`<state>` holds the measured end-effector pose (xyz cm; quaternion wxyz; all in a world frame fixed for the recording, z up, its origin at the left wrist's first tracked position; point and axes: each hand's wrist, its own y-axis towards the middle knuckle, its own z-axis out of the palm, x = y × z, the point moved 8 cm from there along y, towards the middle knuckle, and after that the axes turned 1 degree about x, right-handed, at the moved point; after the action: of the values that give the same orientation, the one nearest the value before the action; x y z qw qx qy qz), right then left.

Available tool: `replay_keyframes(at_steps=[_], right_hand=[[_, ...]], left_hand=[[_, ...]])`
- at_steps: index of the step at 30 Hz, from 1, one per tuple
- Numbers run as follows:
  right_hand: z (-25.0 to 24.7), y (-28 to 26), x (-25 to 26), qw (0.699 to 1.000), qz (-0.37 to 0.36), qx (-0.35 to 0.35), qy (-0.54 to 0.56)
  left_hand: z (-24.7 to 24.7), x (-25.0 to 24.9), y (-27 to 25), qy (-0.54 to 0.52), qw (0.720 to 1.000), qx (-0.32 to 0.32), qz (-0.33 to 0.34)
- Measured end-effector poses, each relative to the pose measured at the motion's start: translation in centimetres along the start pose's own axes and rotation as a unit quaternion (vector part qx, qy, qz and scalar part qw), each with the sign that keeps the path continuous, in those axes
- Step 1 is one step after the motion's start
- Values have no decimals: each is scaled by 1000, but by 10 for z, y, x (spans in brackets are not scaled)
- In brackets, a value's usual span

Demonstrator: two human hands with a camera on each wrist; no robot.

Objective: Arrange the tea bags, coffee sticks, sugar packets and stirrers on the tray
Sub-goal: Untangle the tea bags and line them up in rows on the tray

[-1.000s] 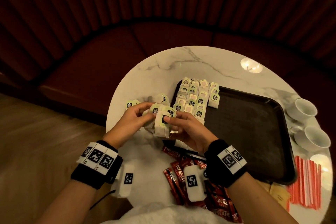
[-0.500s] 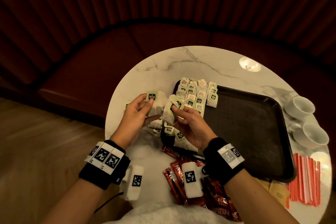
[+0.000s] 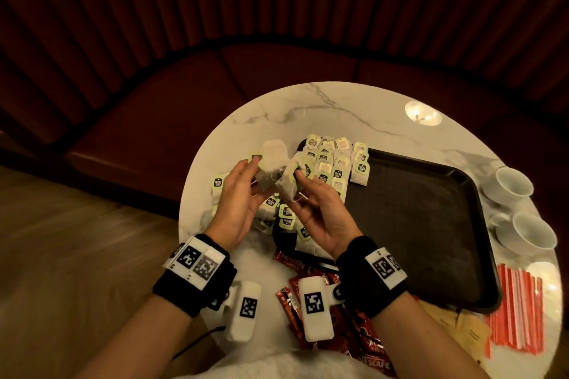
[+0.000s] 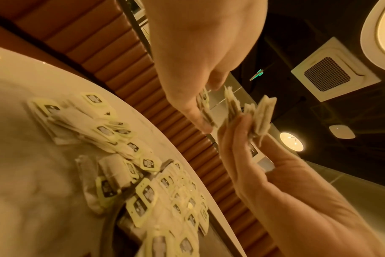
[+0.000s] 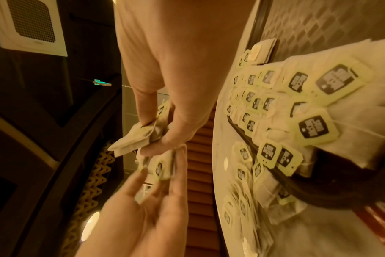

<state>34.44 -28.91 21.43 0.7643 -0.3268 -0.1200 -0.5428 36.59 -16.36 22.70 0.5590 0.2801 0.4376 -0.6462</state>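
Up above the left edge of the round marble table (image 3: 354, 108), both hands hang in the air, each pinching tea bags: the left hand (image 3: 237, 194) grips a pale tea bag (image 3: 271, 154) between thumb and fingers, and the right hand (image 3: 320, 212) clamps a second tea bag (image 3: 289, 181) just beside it, the two bags almost touching. Rows of tagged tea bags (image 3: 335, 160) fill the far-left corner of the black tray (image 3: 431, 224), and loose ones (image 3: 277, 212) spill over its left rim onto the marble. Most of the tray floor to the right lies bare. Nescafe coffee sticks (image 3: 363, 344) crowd the near edge, orange stirrers (image 3: 517, 311) the near right, beside brown sugar packets (image 3: 468, 332). Two white cups (image 3: 523, 209) stand along the right rim.
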Motion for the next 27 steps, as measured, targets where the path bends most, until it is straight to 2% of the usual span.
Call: replay_keyframes(at_steps=[3, 6, 13, 17, 19, 23, 27], right_hand=[[5, -1, -4, 1000, 10, 6, 6], [9, -3, -3, 1000, 15, 17, -8], [6, -7, -1, 986, 18, 21, -167], [2, -7, 18, 969, -33, 27, -242], [5, -8, 25, 958, -49, 45, -279], [10, -7, 35, 913, -70, 39, -401], [17, -10, 47, 867, -129, 25, -481]], left_hand=[[17, -1, -5, -13, 998, 56, 3], [20, 1, -6, -26, 997, 72, 7], [6, 11, 0, 9, 999, 22, -28], [-5, 14, 4, 19, 999, -7, -48], [-2, 18, 1, 29, 996, 16, -84], [24, 32, -15, 24, 977, 139, -161], [27, 33, -17, -9, 980, 120, -157]])
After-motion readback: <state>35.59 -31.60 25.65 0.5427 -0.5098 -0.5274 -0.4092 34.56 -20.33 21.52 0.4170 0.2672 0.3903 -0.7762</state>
